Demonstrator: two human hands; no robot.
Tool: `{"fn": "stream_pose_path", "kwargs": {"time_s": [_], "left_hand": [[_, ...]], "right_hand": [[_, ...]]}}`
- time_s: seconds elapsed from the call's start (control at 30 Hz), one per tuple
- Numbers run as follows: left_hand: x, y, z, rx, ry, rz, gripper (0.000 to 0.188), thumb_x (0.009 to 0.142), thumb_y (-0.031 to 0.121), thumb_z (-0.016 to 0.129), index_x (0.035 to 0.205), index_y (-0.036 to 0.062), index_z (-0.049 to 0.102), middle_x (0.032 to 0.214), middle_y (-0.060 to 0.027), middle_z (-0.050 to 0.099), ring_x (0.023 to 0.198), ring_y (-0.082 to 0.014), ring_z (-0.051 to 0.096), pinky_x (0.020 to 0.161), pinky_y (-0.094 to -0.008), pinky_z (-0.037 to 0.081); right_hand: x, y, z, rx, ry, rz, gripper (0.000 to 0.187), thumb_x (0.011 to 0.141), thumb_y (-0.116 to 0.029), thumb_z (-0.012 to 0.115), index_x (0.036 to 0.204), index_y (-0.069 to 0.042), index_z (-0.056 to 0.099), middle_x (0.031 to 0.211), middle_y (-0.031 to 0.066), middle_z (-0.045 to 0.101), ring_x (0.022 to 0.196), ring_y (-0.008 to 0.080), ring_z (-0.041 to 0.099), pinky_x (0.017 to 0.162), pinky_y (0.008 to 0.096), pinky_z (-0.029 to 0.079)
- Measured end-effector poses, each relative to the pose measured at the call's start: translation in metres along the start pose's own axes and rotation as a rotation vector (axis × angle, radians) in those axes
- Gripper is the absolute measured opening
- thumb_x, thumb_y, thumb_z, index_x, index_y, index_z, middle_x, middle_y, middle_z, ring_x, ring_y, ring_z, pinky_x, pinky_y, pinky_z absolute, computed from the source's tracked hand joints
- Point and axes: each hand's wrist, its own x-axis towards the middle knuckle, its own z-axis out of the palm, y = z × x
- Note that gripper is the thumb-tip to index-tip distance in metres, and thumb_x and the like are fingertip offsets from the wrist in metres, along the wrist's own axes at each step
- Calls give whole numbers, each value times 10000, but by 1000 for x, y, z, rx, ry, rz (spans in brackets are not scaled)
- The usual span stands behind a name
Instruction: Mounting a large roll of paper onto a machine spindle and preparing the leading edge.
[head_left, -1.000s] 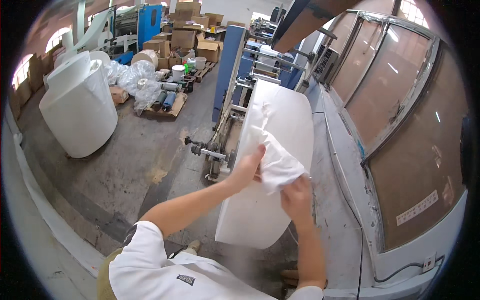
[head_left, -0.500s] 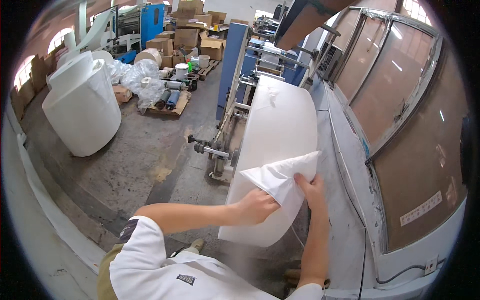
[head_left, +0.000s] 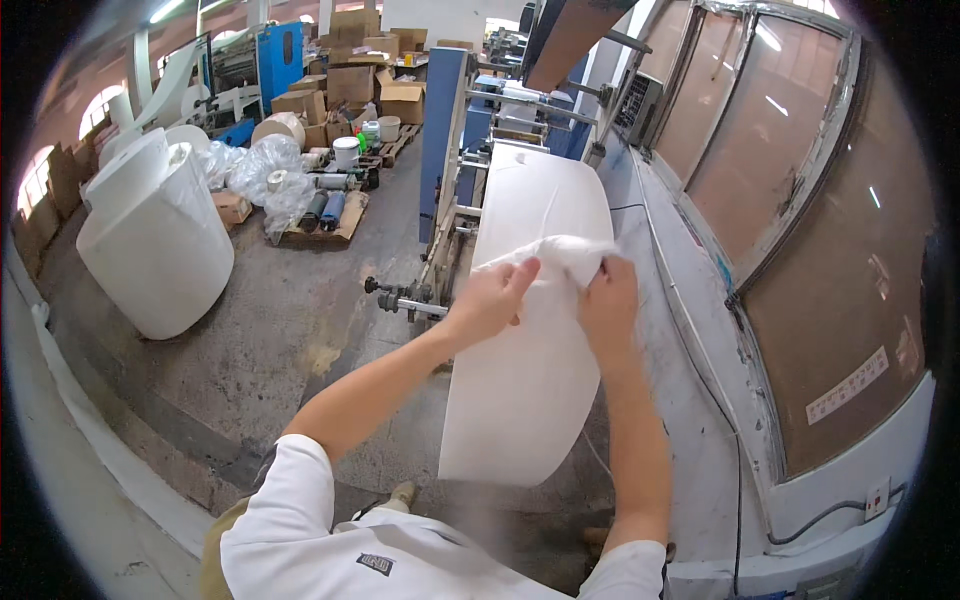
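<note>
A large white paper roll (head_left: 522,415) lies lengthwise in front of me, mounted at the machine. The loose white paper sheet (head_left: 565,252) at its surface is lifted into a crumpled fold between my hands. My left hand (head_left: 492,302) grips the left part of this fold, thumb pointing up. At the right part, my right hand (head_left: 610,300) pinches the sheet with bent fingers. Both hands are over the roll's upper middle, and the sheet is slightly blurred by motion.
A blue-framed machine (head_left: 440,145) stands beyond the roll, its shaft end (head_left: 405,298) sticking out left. Large white rolls (head_left: 160,240) stand on the floor at left. Plastic wrap, pails and cardboard boxes (head_left: 350,85) lie farther back. Along the right runs a glazed partition (head_left: 830,250) with cables.
Both hands have moved away from me along the roll, carrying the sheet's loose edge with them. The pointed flap is now a bunched fold. My left hand has come out from under the sheet.
</note>
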Motion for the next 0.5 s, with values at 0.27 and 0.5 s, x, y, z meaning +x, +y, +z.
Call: {"fn": "stream_pose_path", "kwargs": {"time_s": [0.27,0.5], "left_hand": [[-1,-1,-2,397,151,485,408,821,402,681,890,0,658,823,-200,659,821,-361,639,720,-430,506],[-77,-28,63,886,-133,909,259,744,122,594,984,43,652,1015,-119,639,915,-307,622,854,-413,472]], "right_hand": [[-105,-62,-39,661,-391,340,252,906,-241,586,853,4,619,780,90,619,682,195,604,580,332,466],[-74,9,-50,950,-502,890,311,937,-320,557,832,-39,640,707,27,627,607,124,590,524,279,424]]}}
